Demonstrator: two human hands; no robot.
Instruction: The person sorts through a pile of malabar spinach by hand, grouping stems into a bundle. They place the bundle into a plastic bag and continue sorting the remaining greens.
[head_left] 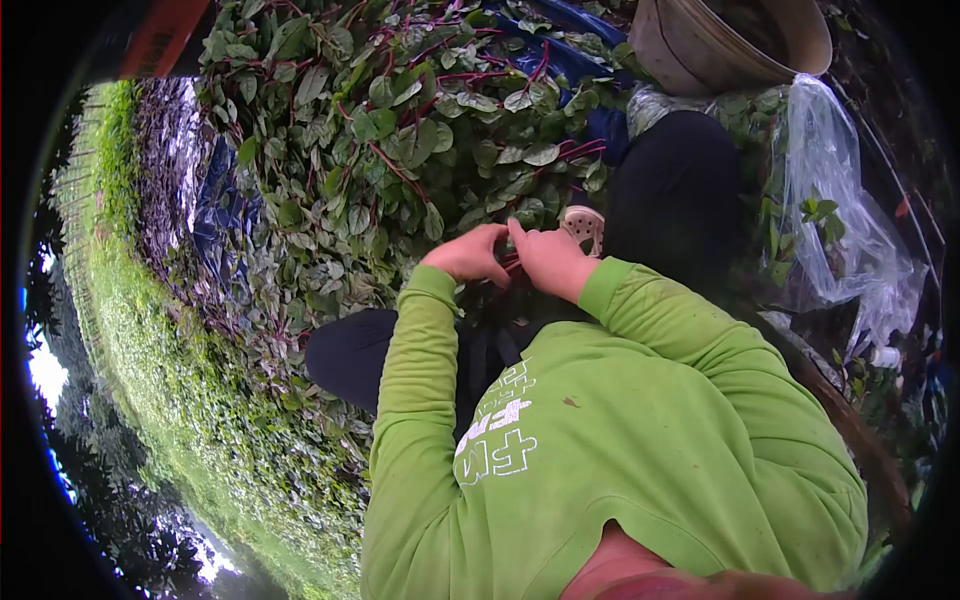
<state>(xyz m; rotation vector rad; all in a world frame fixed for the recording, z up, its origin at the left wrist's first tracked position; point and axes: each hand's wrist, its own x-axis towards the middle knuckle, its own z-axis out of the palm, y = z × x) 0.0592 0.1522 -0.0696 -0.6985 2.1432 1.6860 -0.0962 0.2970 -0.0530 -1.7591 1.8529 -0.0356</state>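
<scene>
Red stems lie between my two hands, low in front of my body. My left hand is curved beside them, with a gap between thumb and fingers. My right hand is closed around the stems, its index finger extended toward the left hand; its palm side is hidden. Just beyond both hands spreads a large heap of leafy greens with dark green leaves and reddish stems.
A worn bucket stands at the upper right, above a clear plastic sheet. Blue plastic shows behind the greens. My dark-clothed knee and a beige shoe are close to the right hand. Low green plants cover the left.
</scene>
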